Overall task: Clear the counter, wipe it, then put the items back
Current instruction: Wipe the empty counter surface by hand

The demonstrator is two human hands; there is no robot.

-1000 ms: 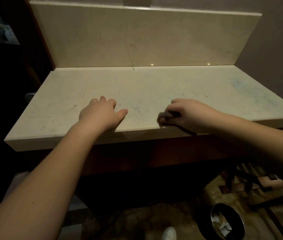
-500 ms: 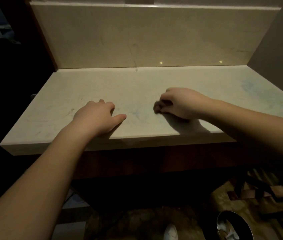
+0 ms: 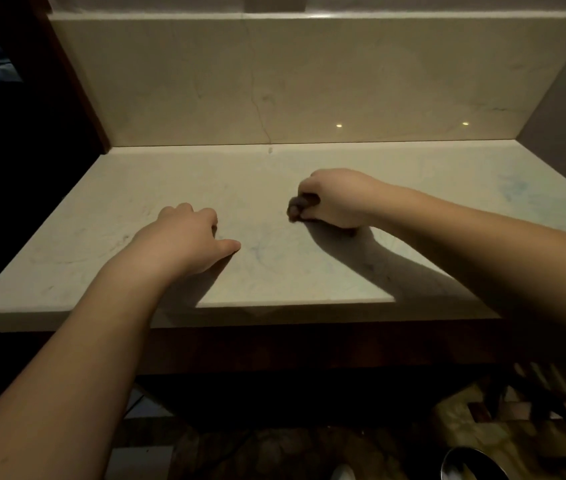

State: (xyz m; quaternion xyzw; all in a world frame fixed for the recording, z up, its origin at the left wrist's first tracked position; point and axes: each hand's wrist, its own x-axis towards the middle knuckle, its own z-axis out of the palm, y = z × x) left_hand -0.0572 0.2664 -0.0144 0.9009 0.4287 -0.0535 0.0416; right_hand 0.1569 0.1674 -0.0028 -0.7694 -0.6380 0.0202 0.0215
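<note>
Marble-look cream counter (image 3: pixel 108 216), dimly lit, backed by a tall matching splashback (image 3: pixel 343 81) with two small light glints low on it. Dark room off to the counter's left; dark wood below its front edge. Faint bluish smudges toward the counter's right end.

Left of the counter's middle: left hand (image 3: pixel 184 242), palm down on the stone, fingers loosely curled under, thumb stretched out toward the right, holding nothing.

Right of the middle, a little nearer the splashback: right hand (image 3: pixel 338 199), fingers curled tight round a small dark wad of cloth (image 3: pixel 297 207), pressed against the counter. Only a stub of the wad showing, poking out of the fist toward the left hand; too bunched to give a long axis. Long arm shadow trailing from that fist toward the front edge.

Below the counter's right end: patterned floor (image 3: pixel 475 431) and the rim of a shiny round bin (image 3: pixel 461 462).
</note>
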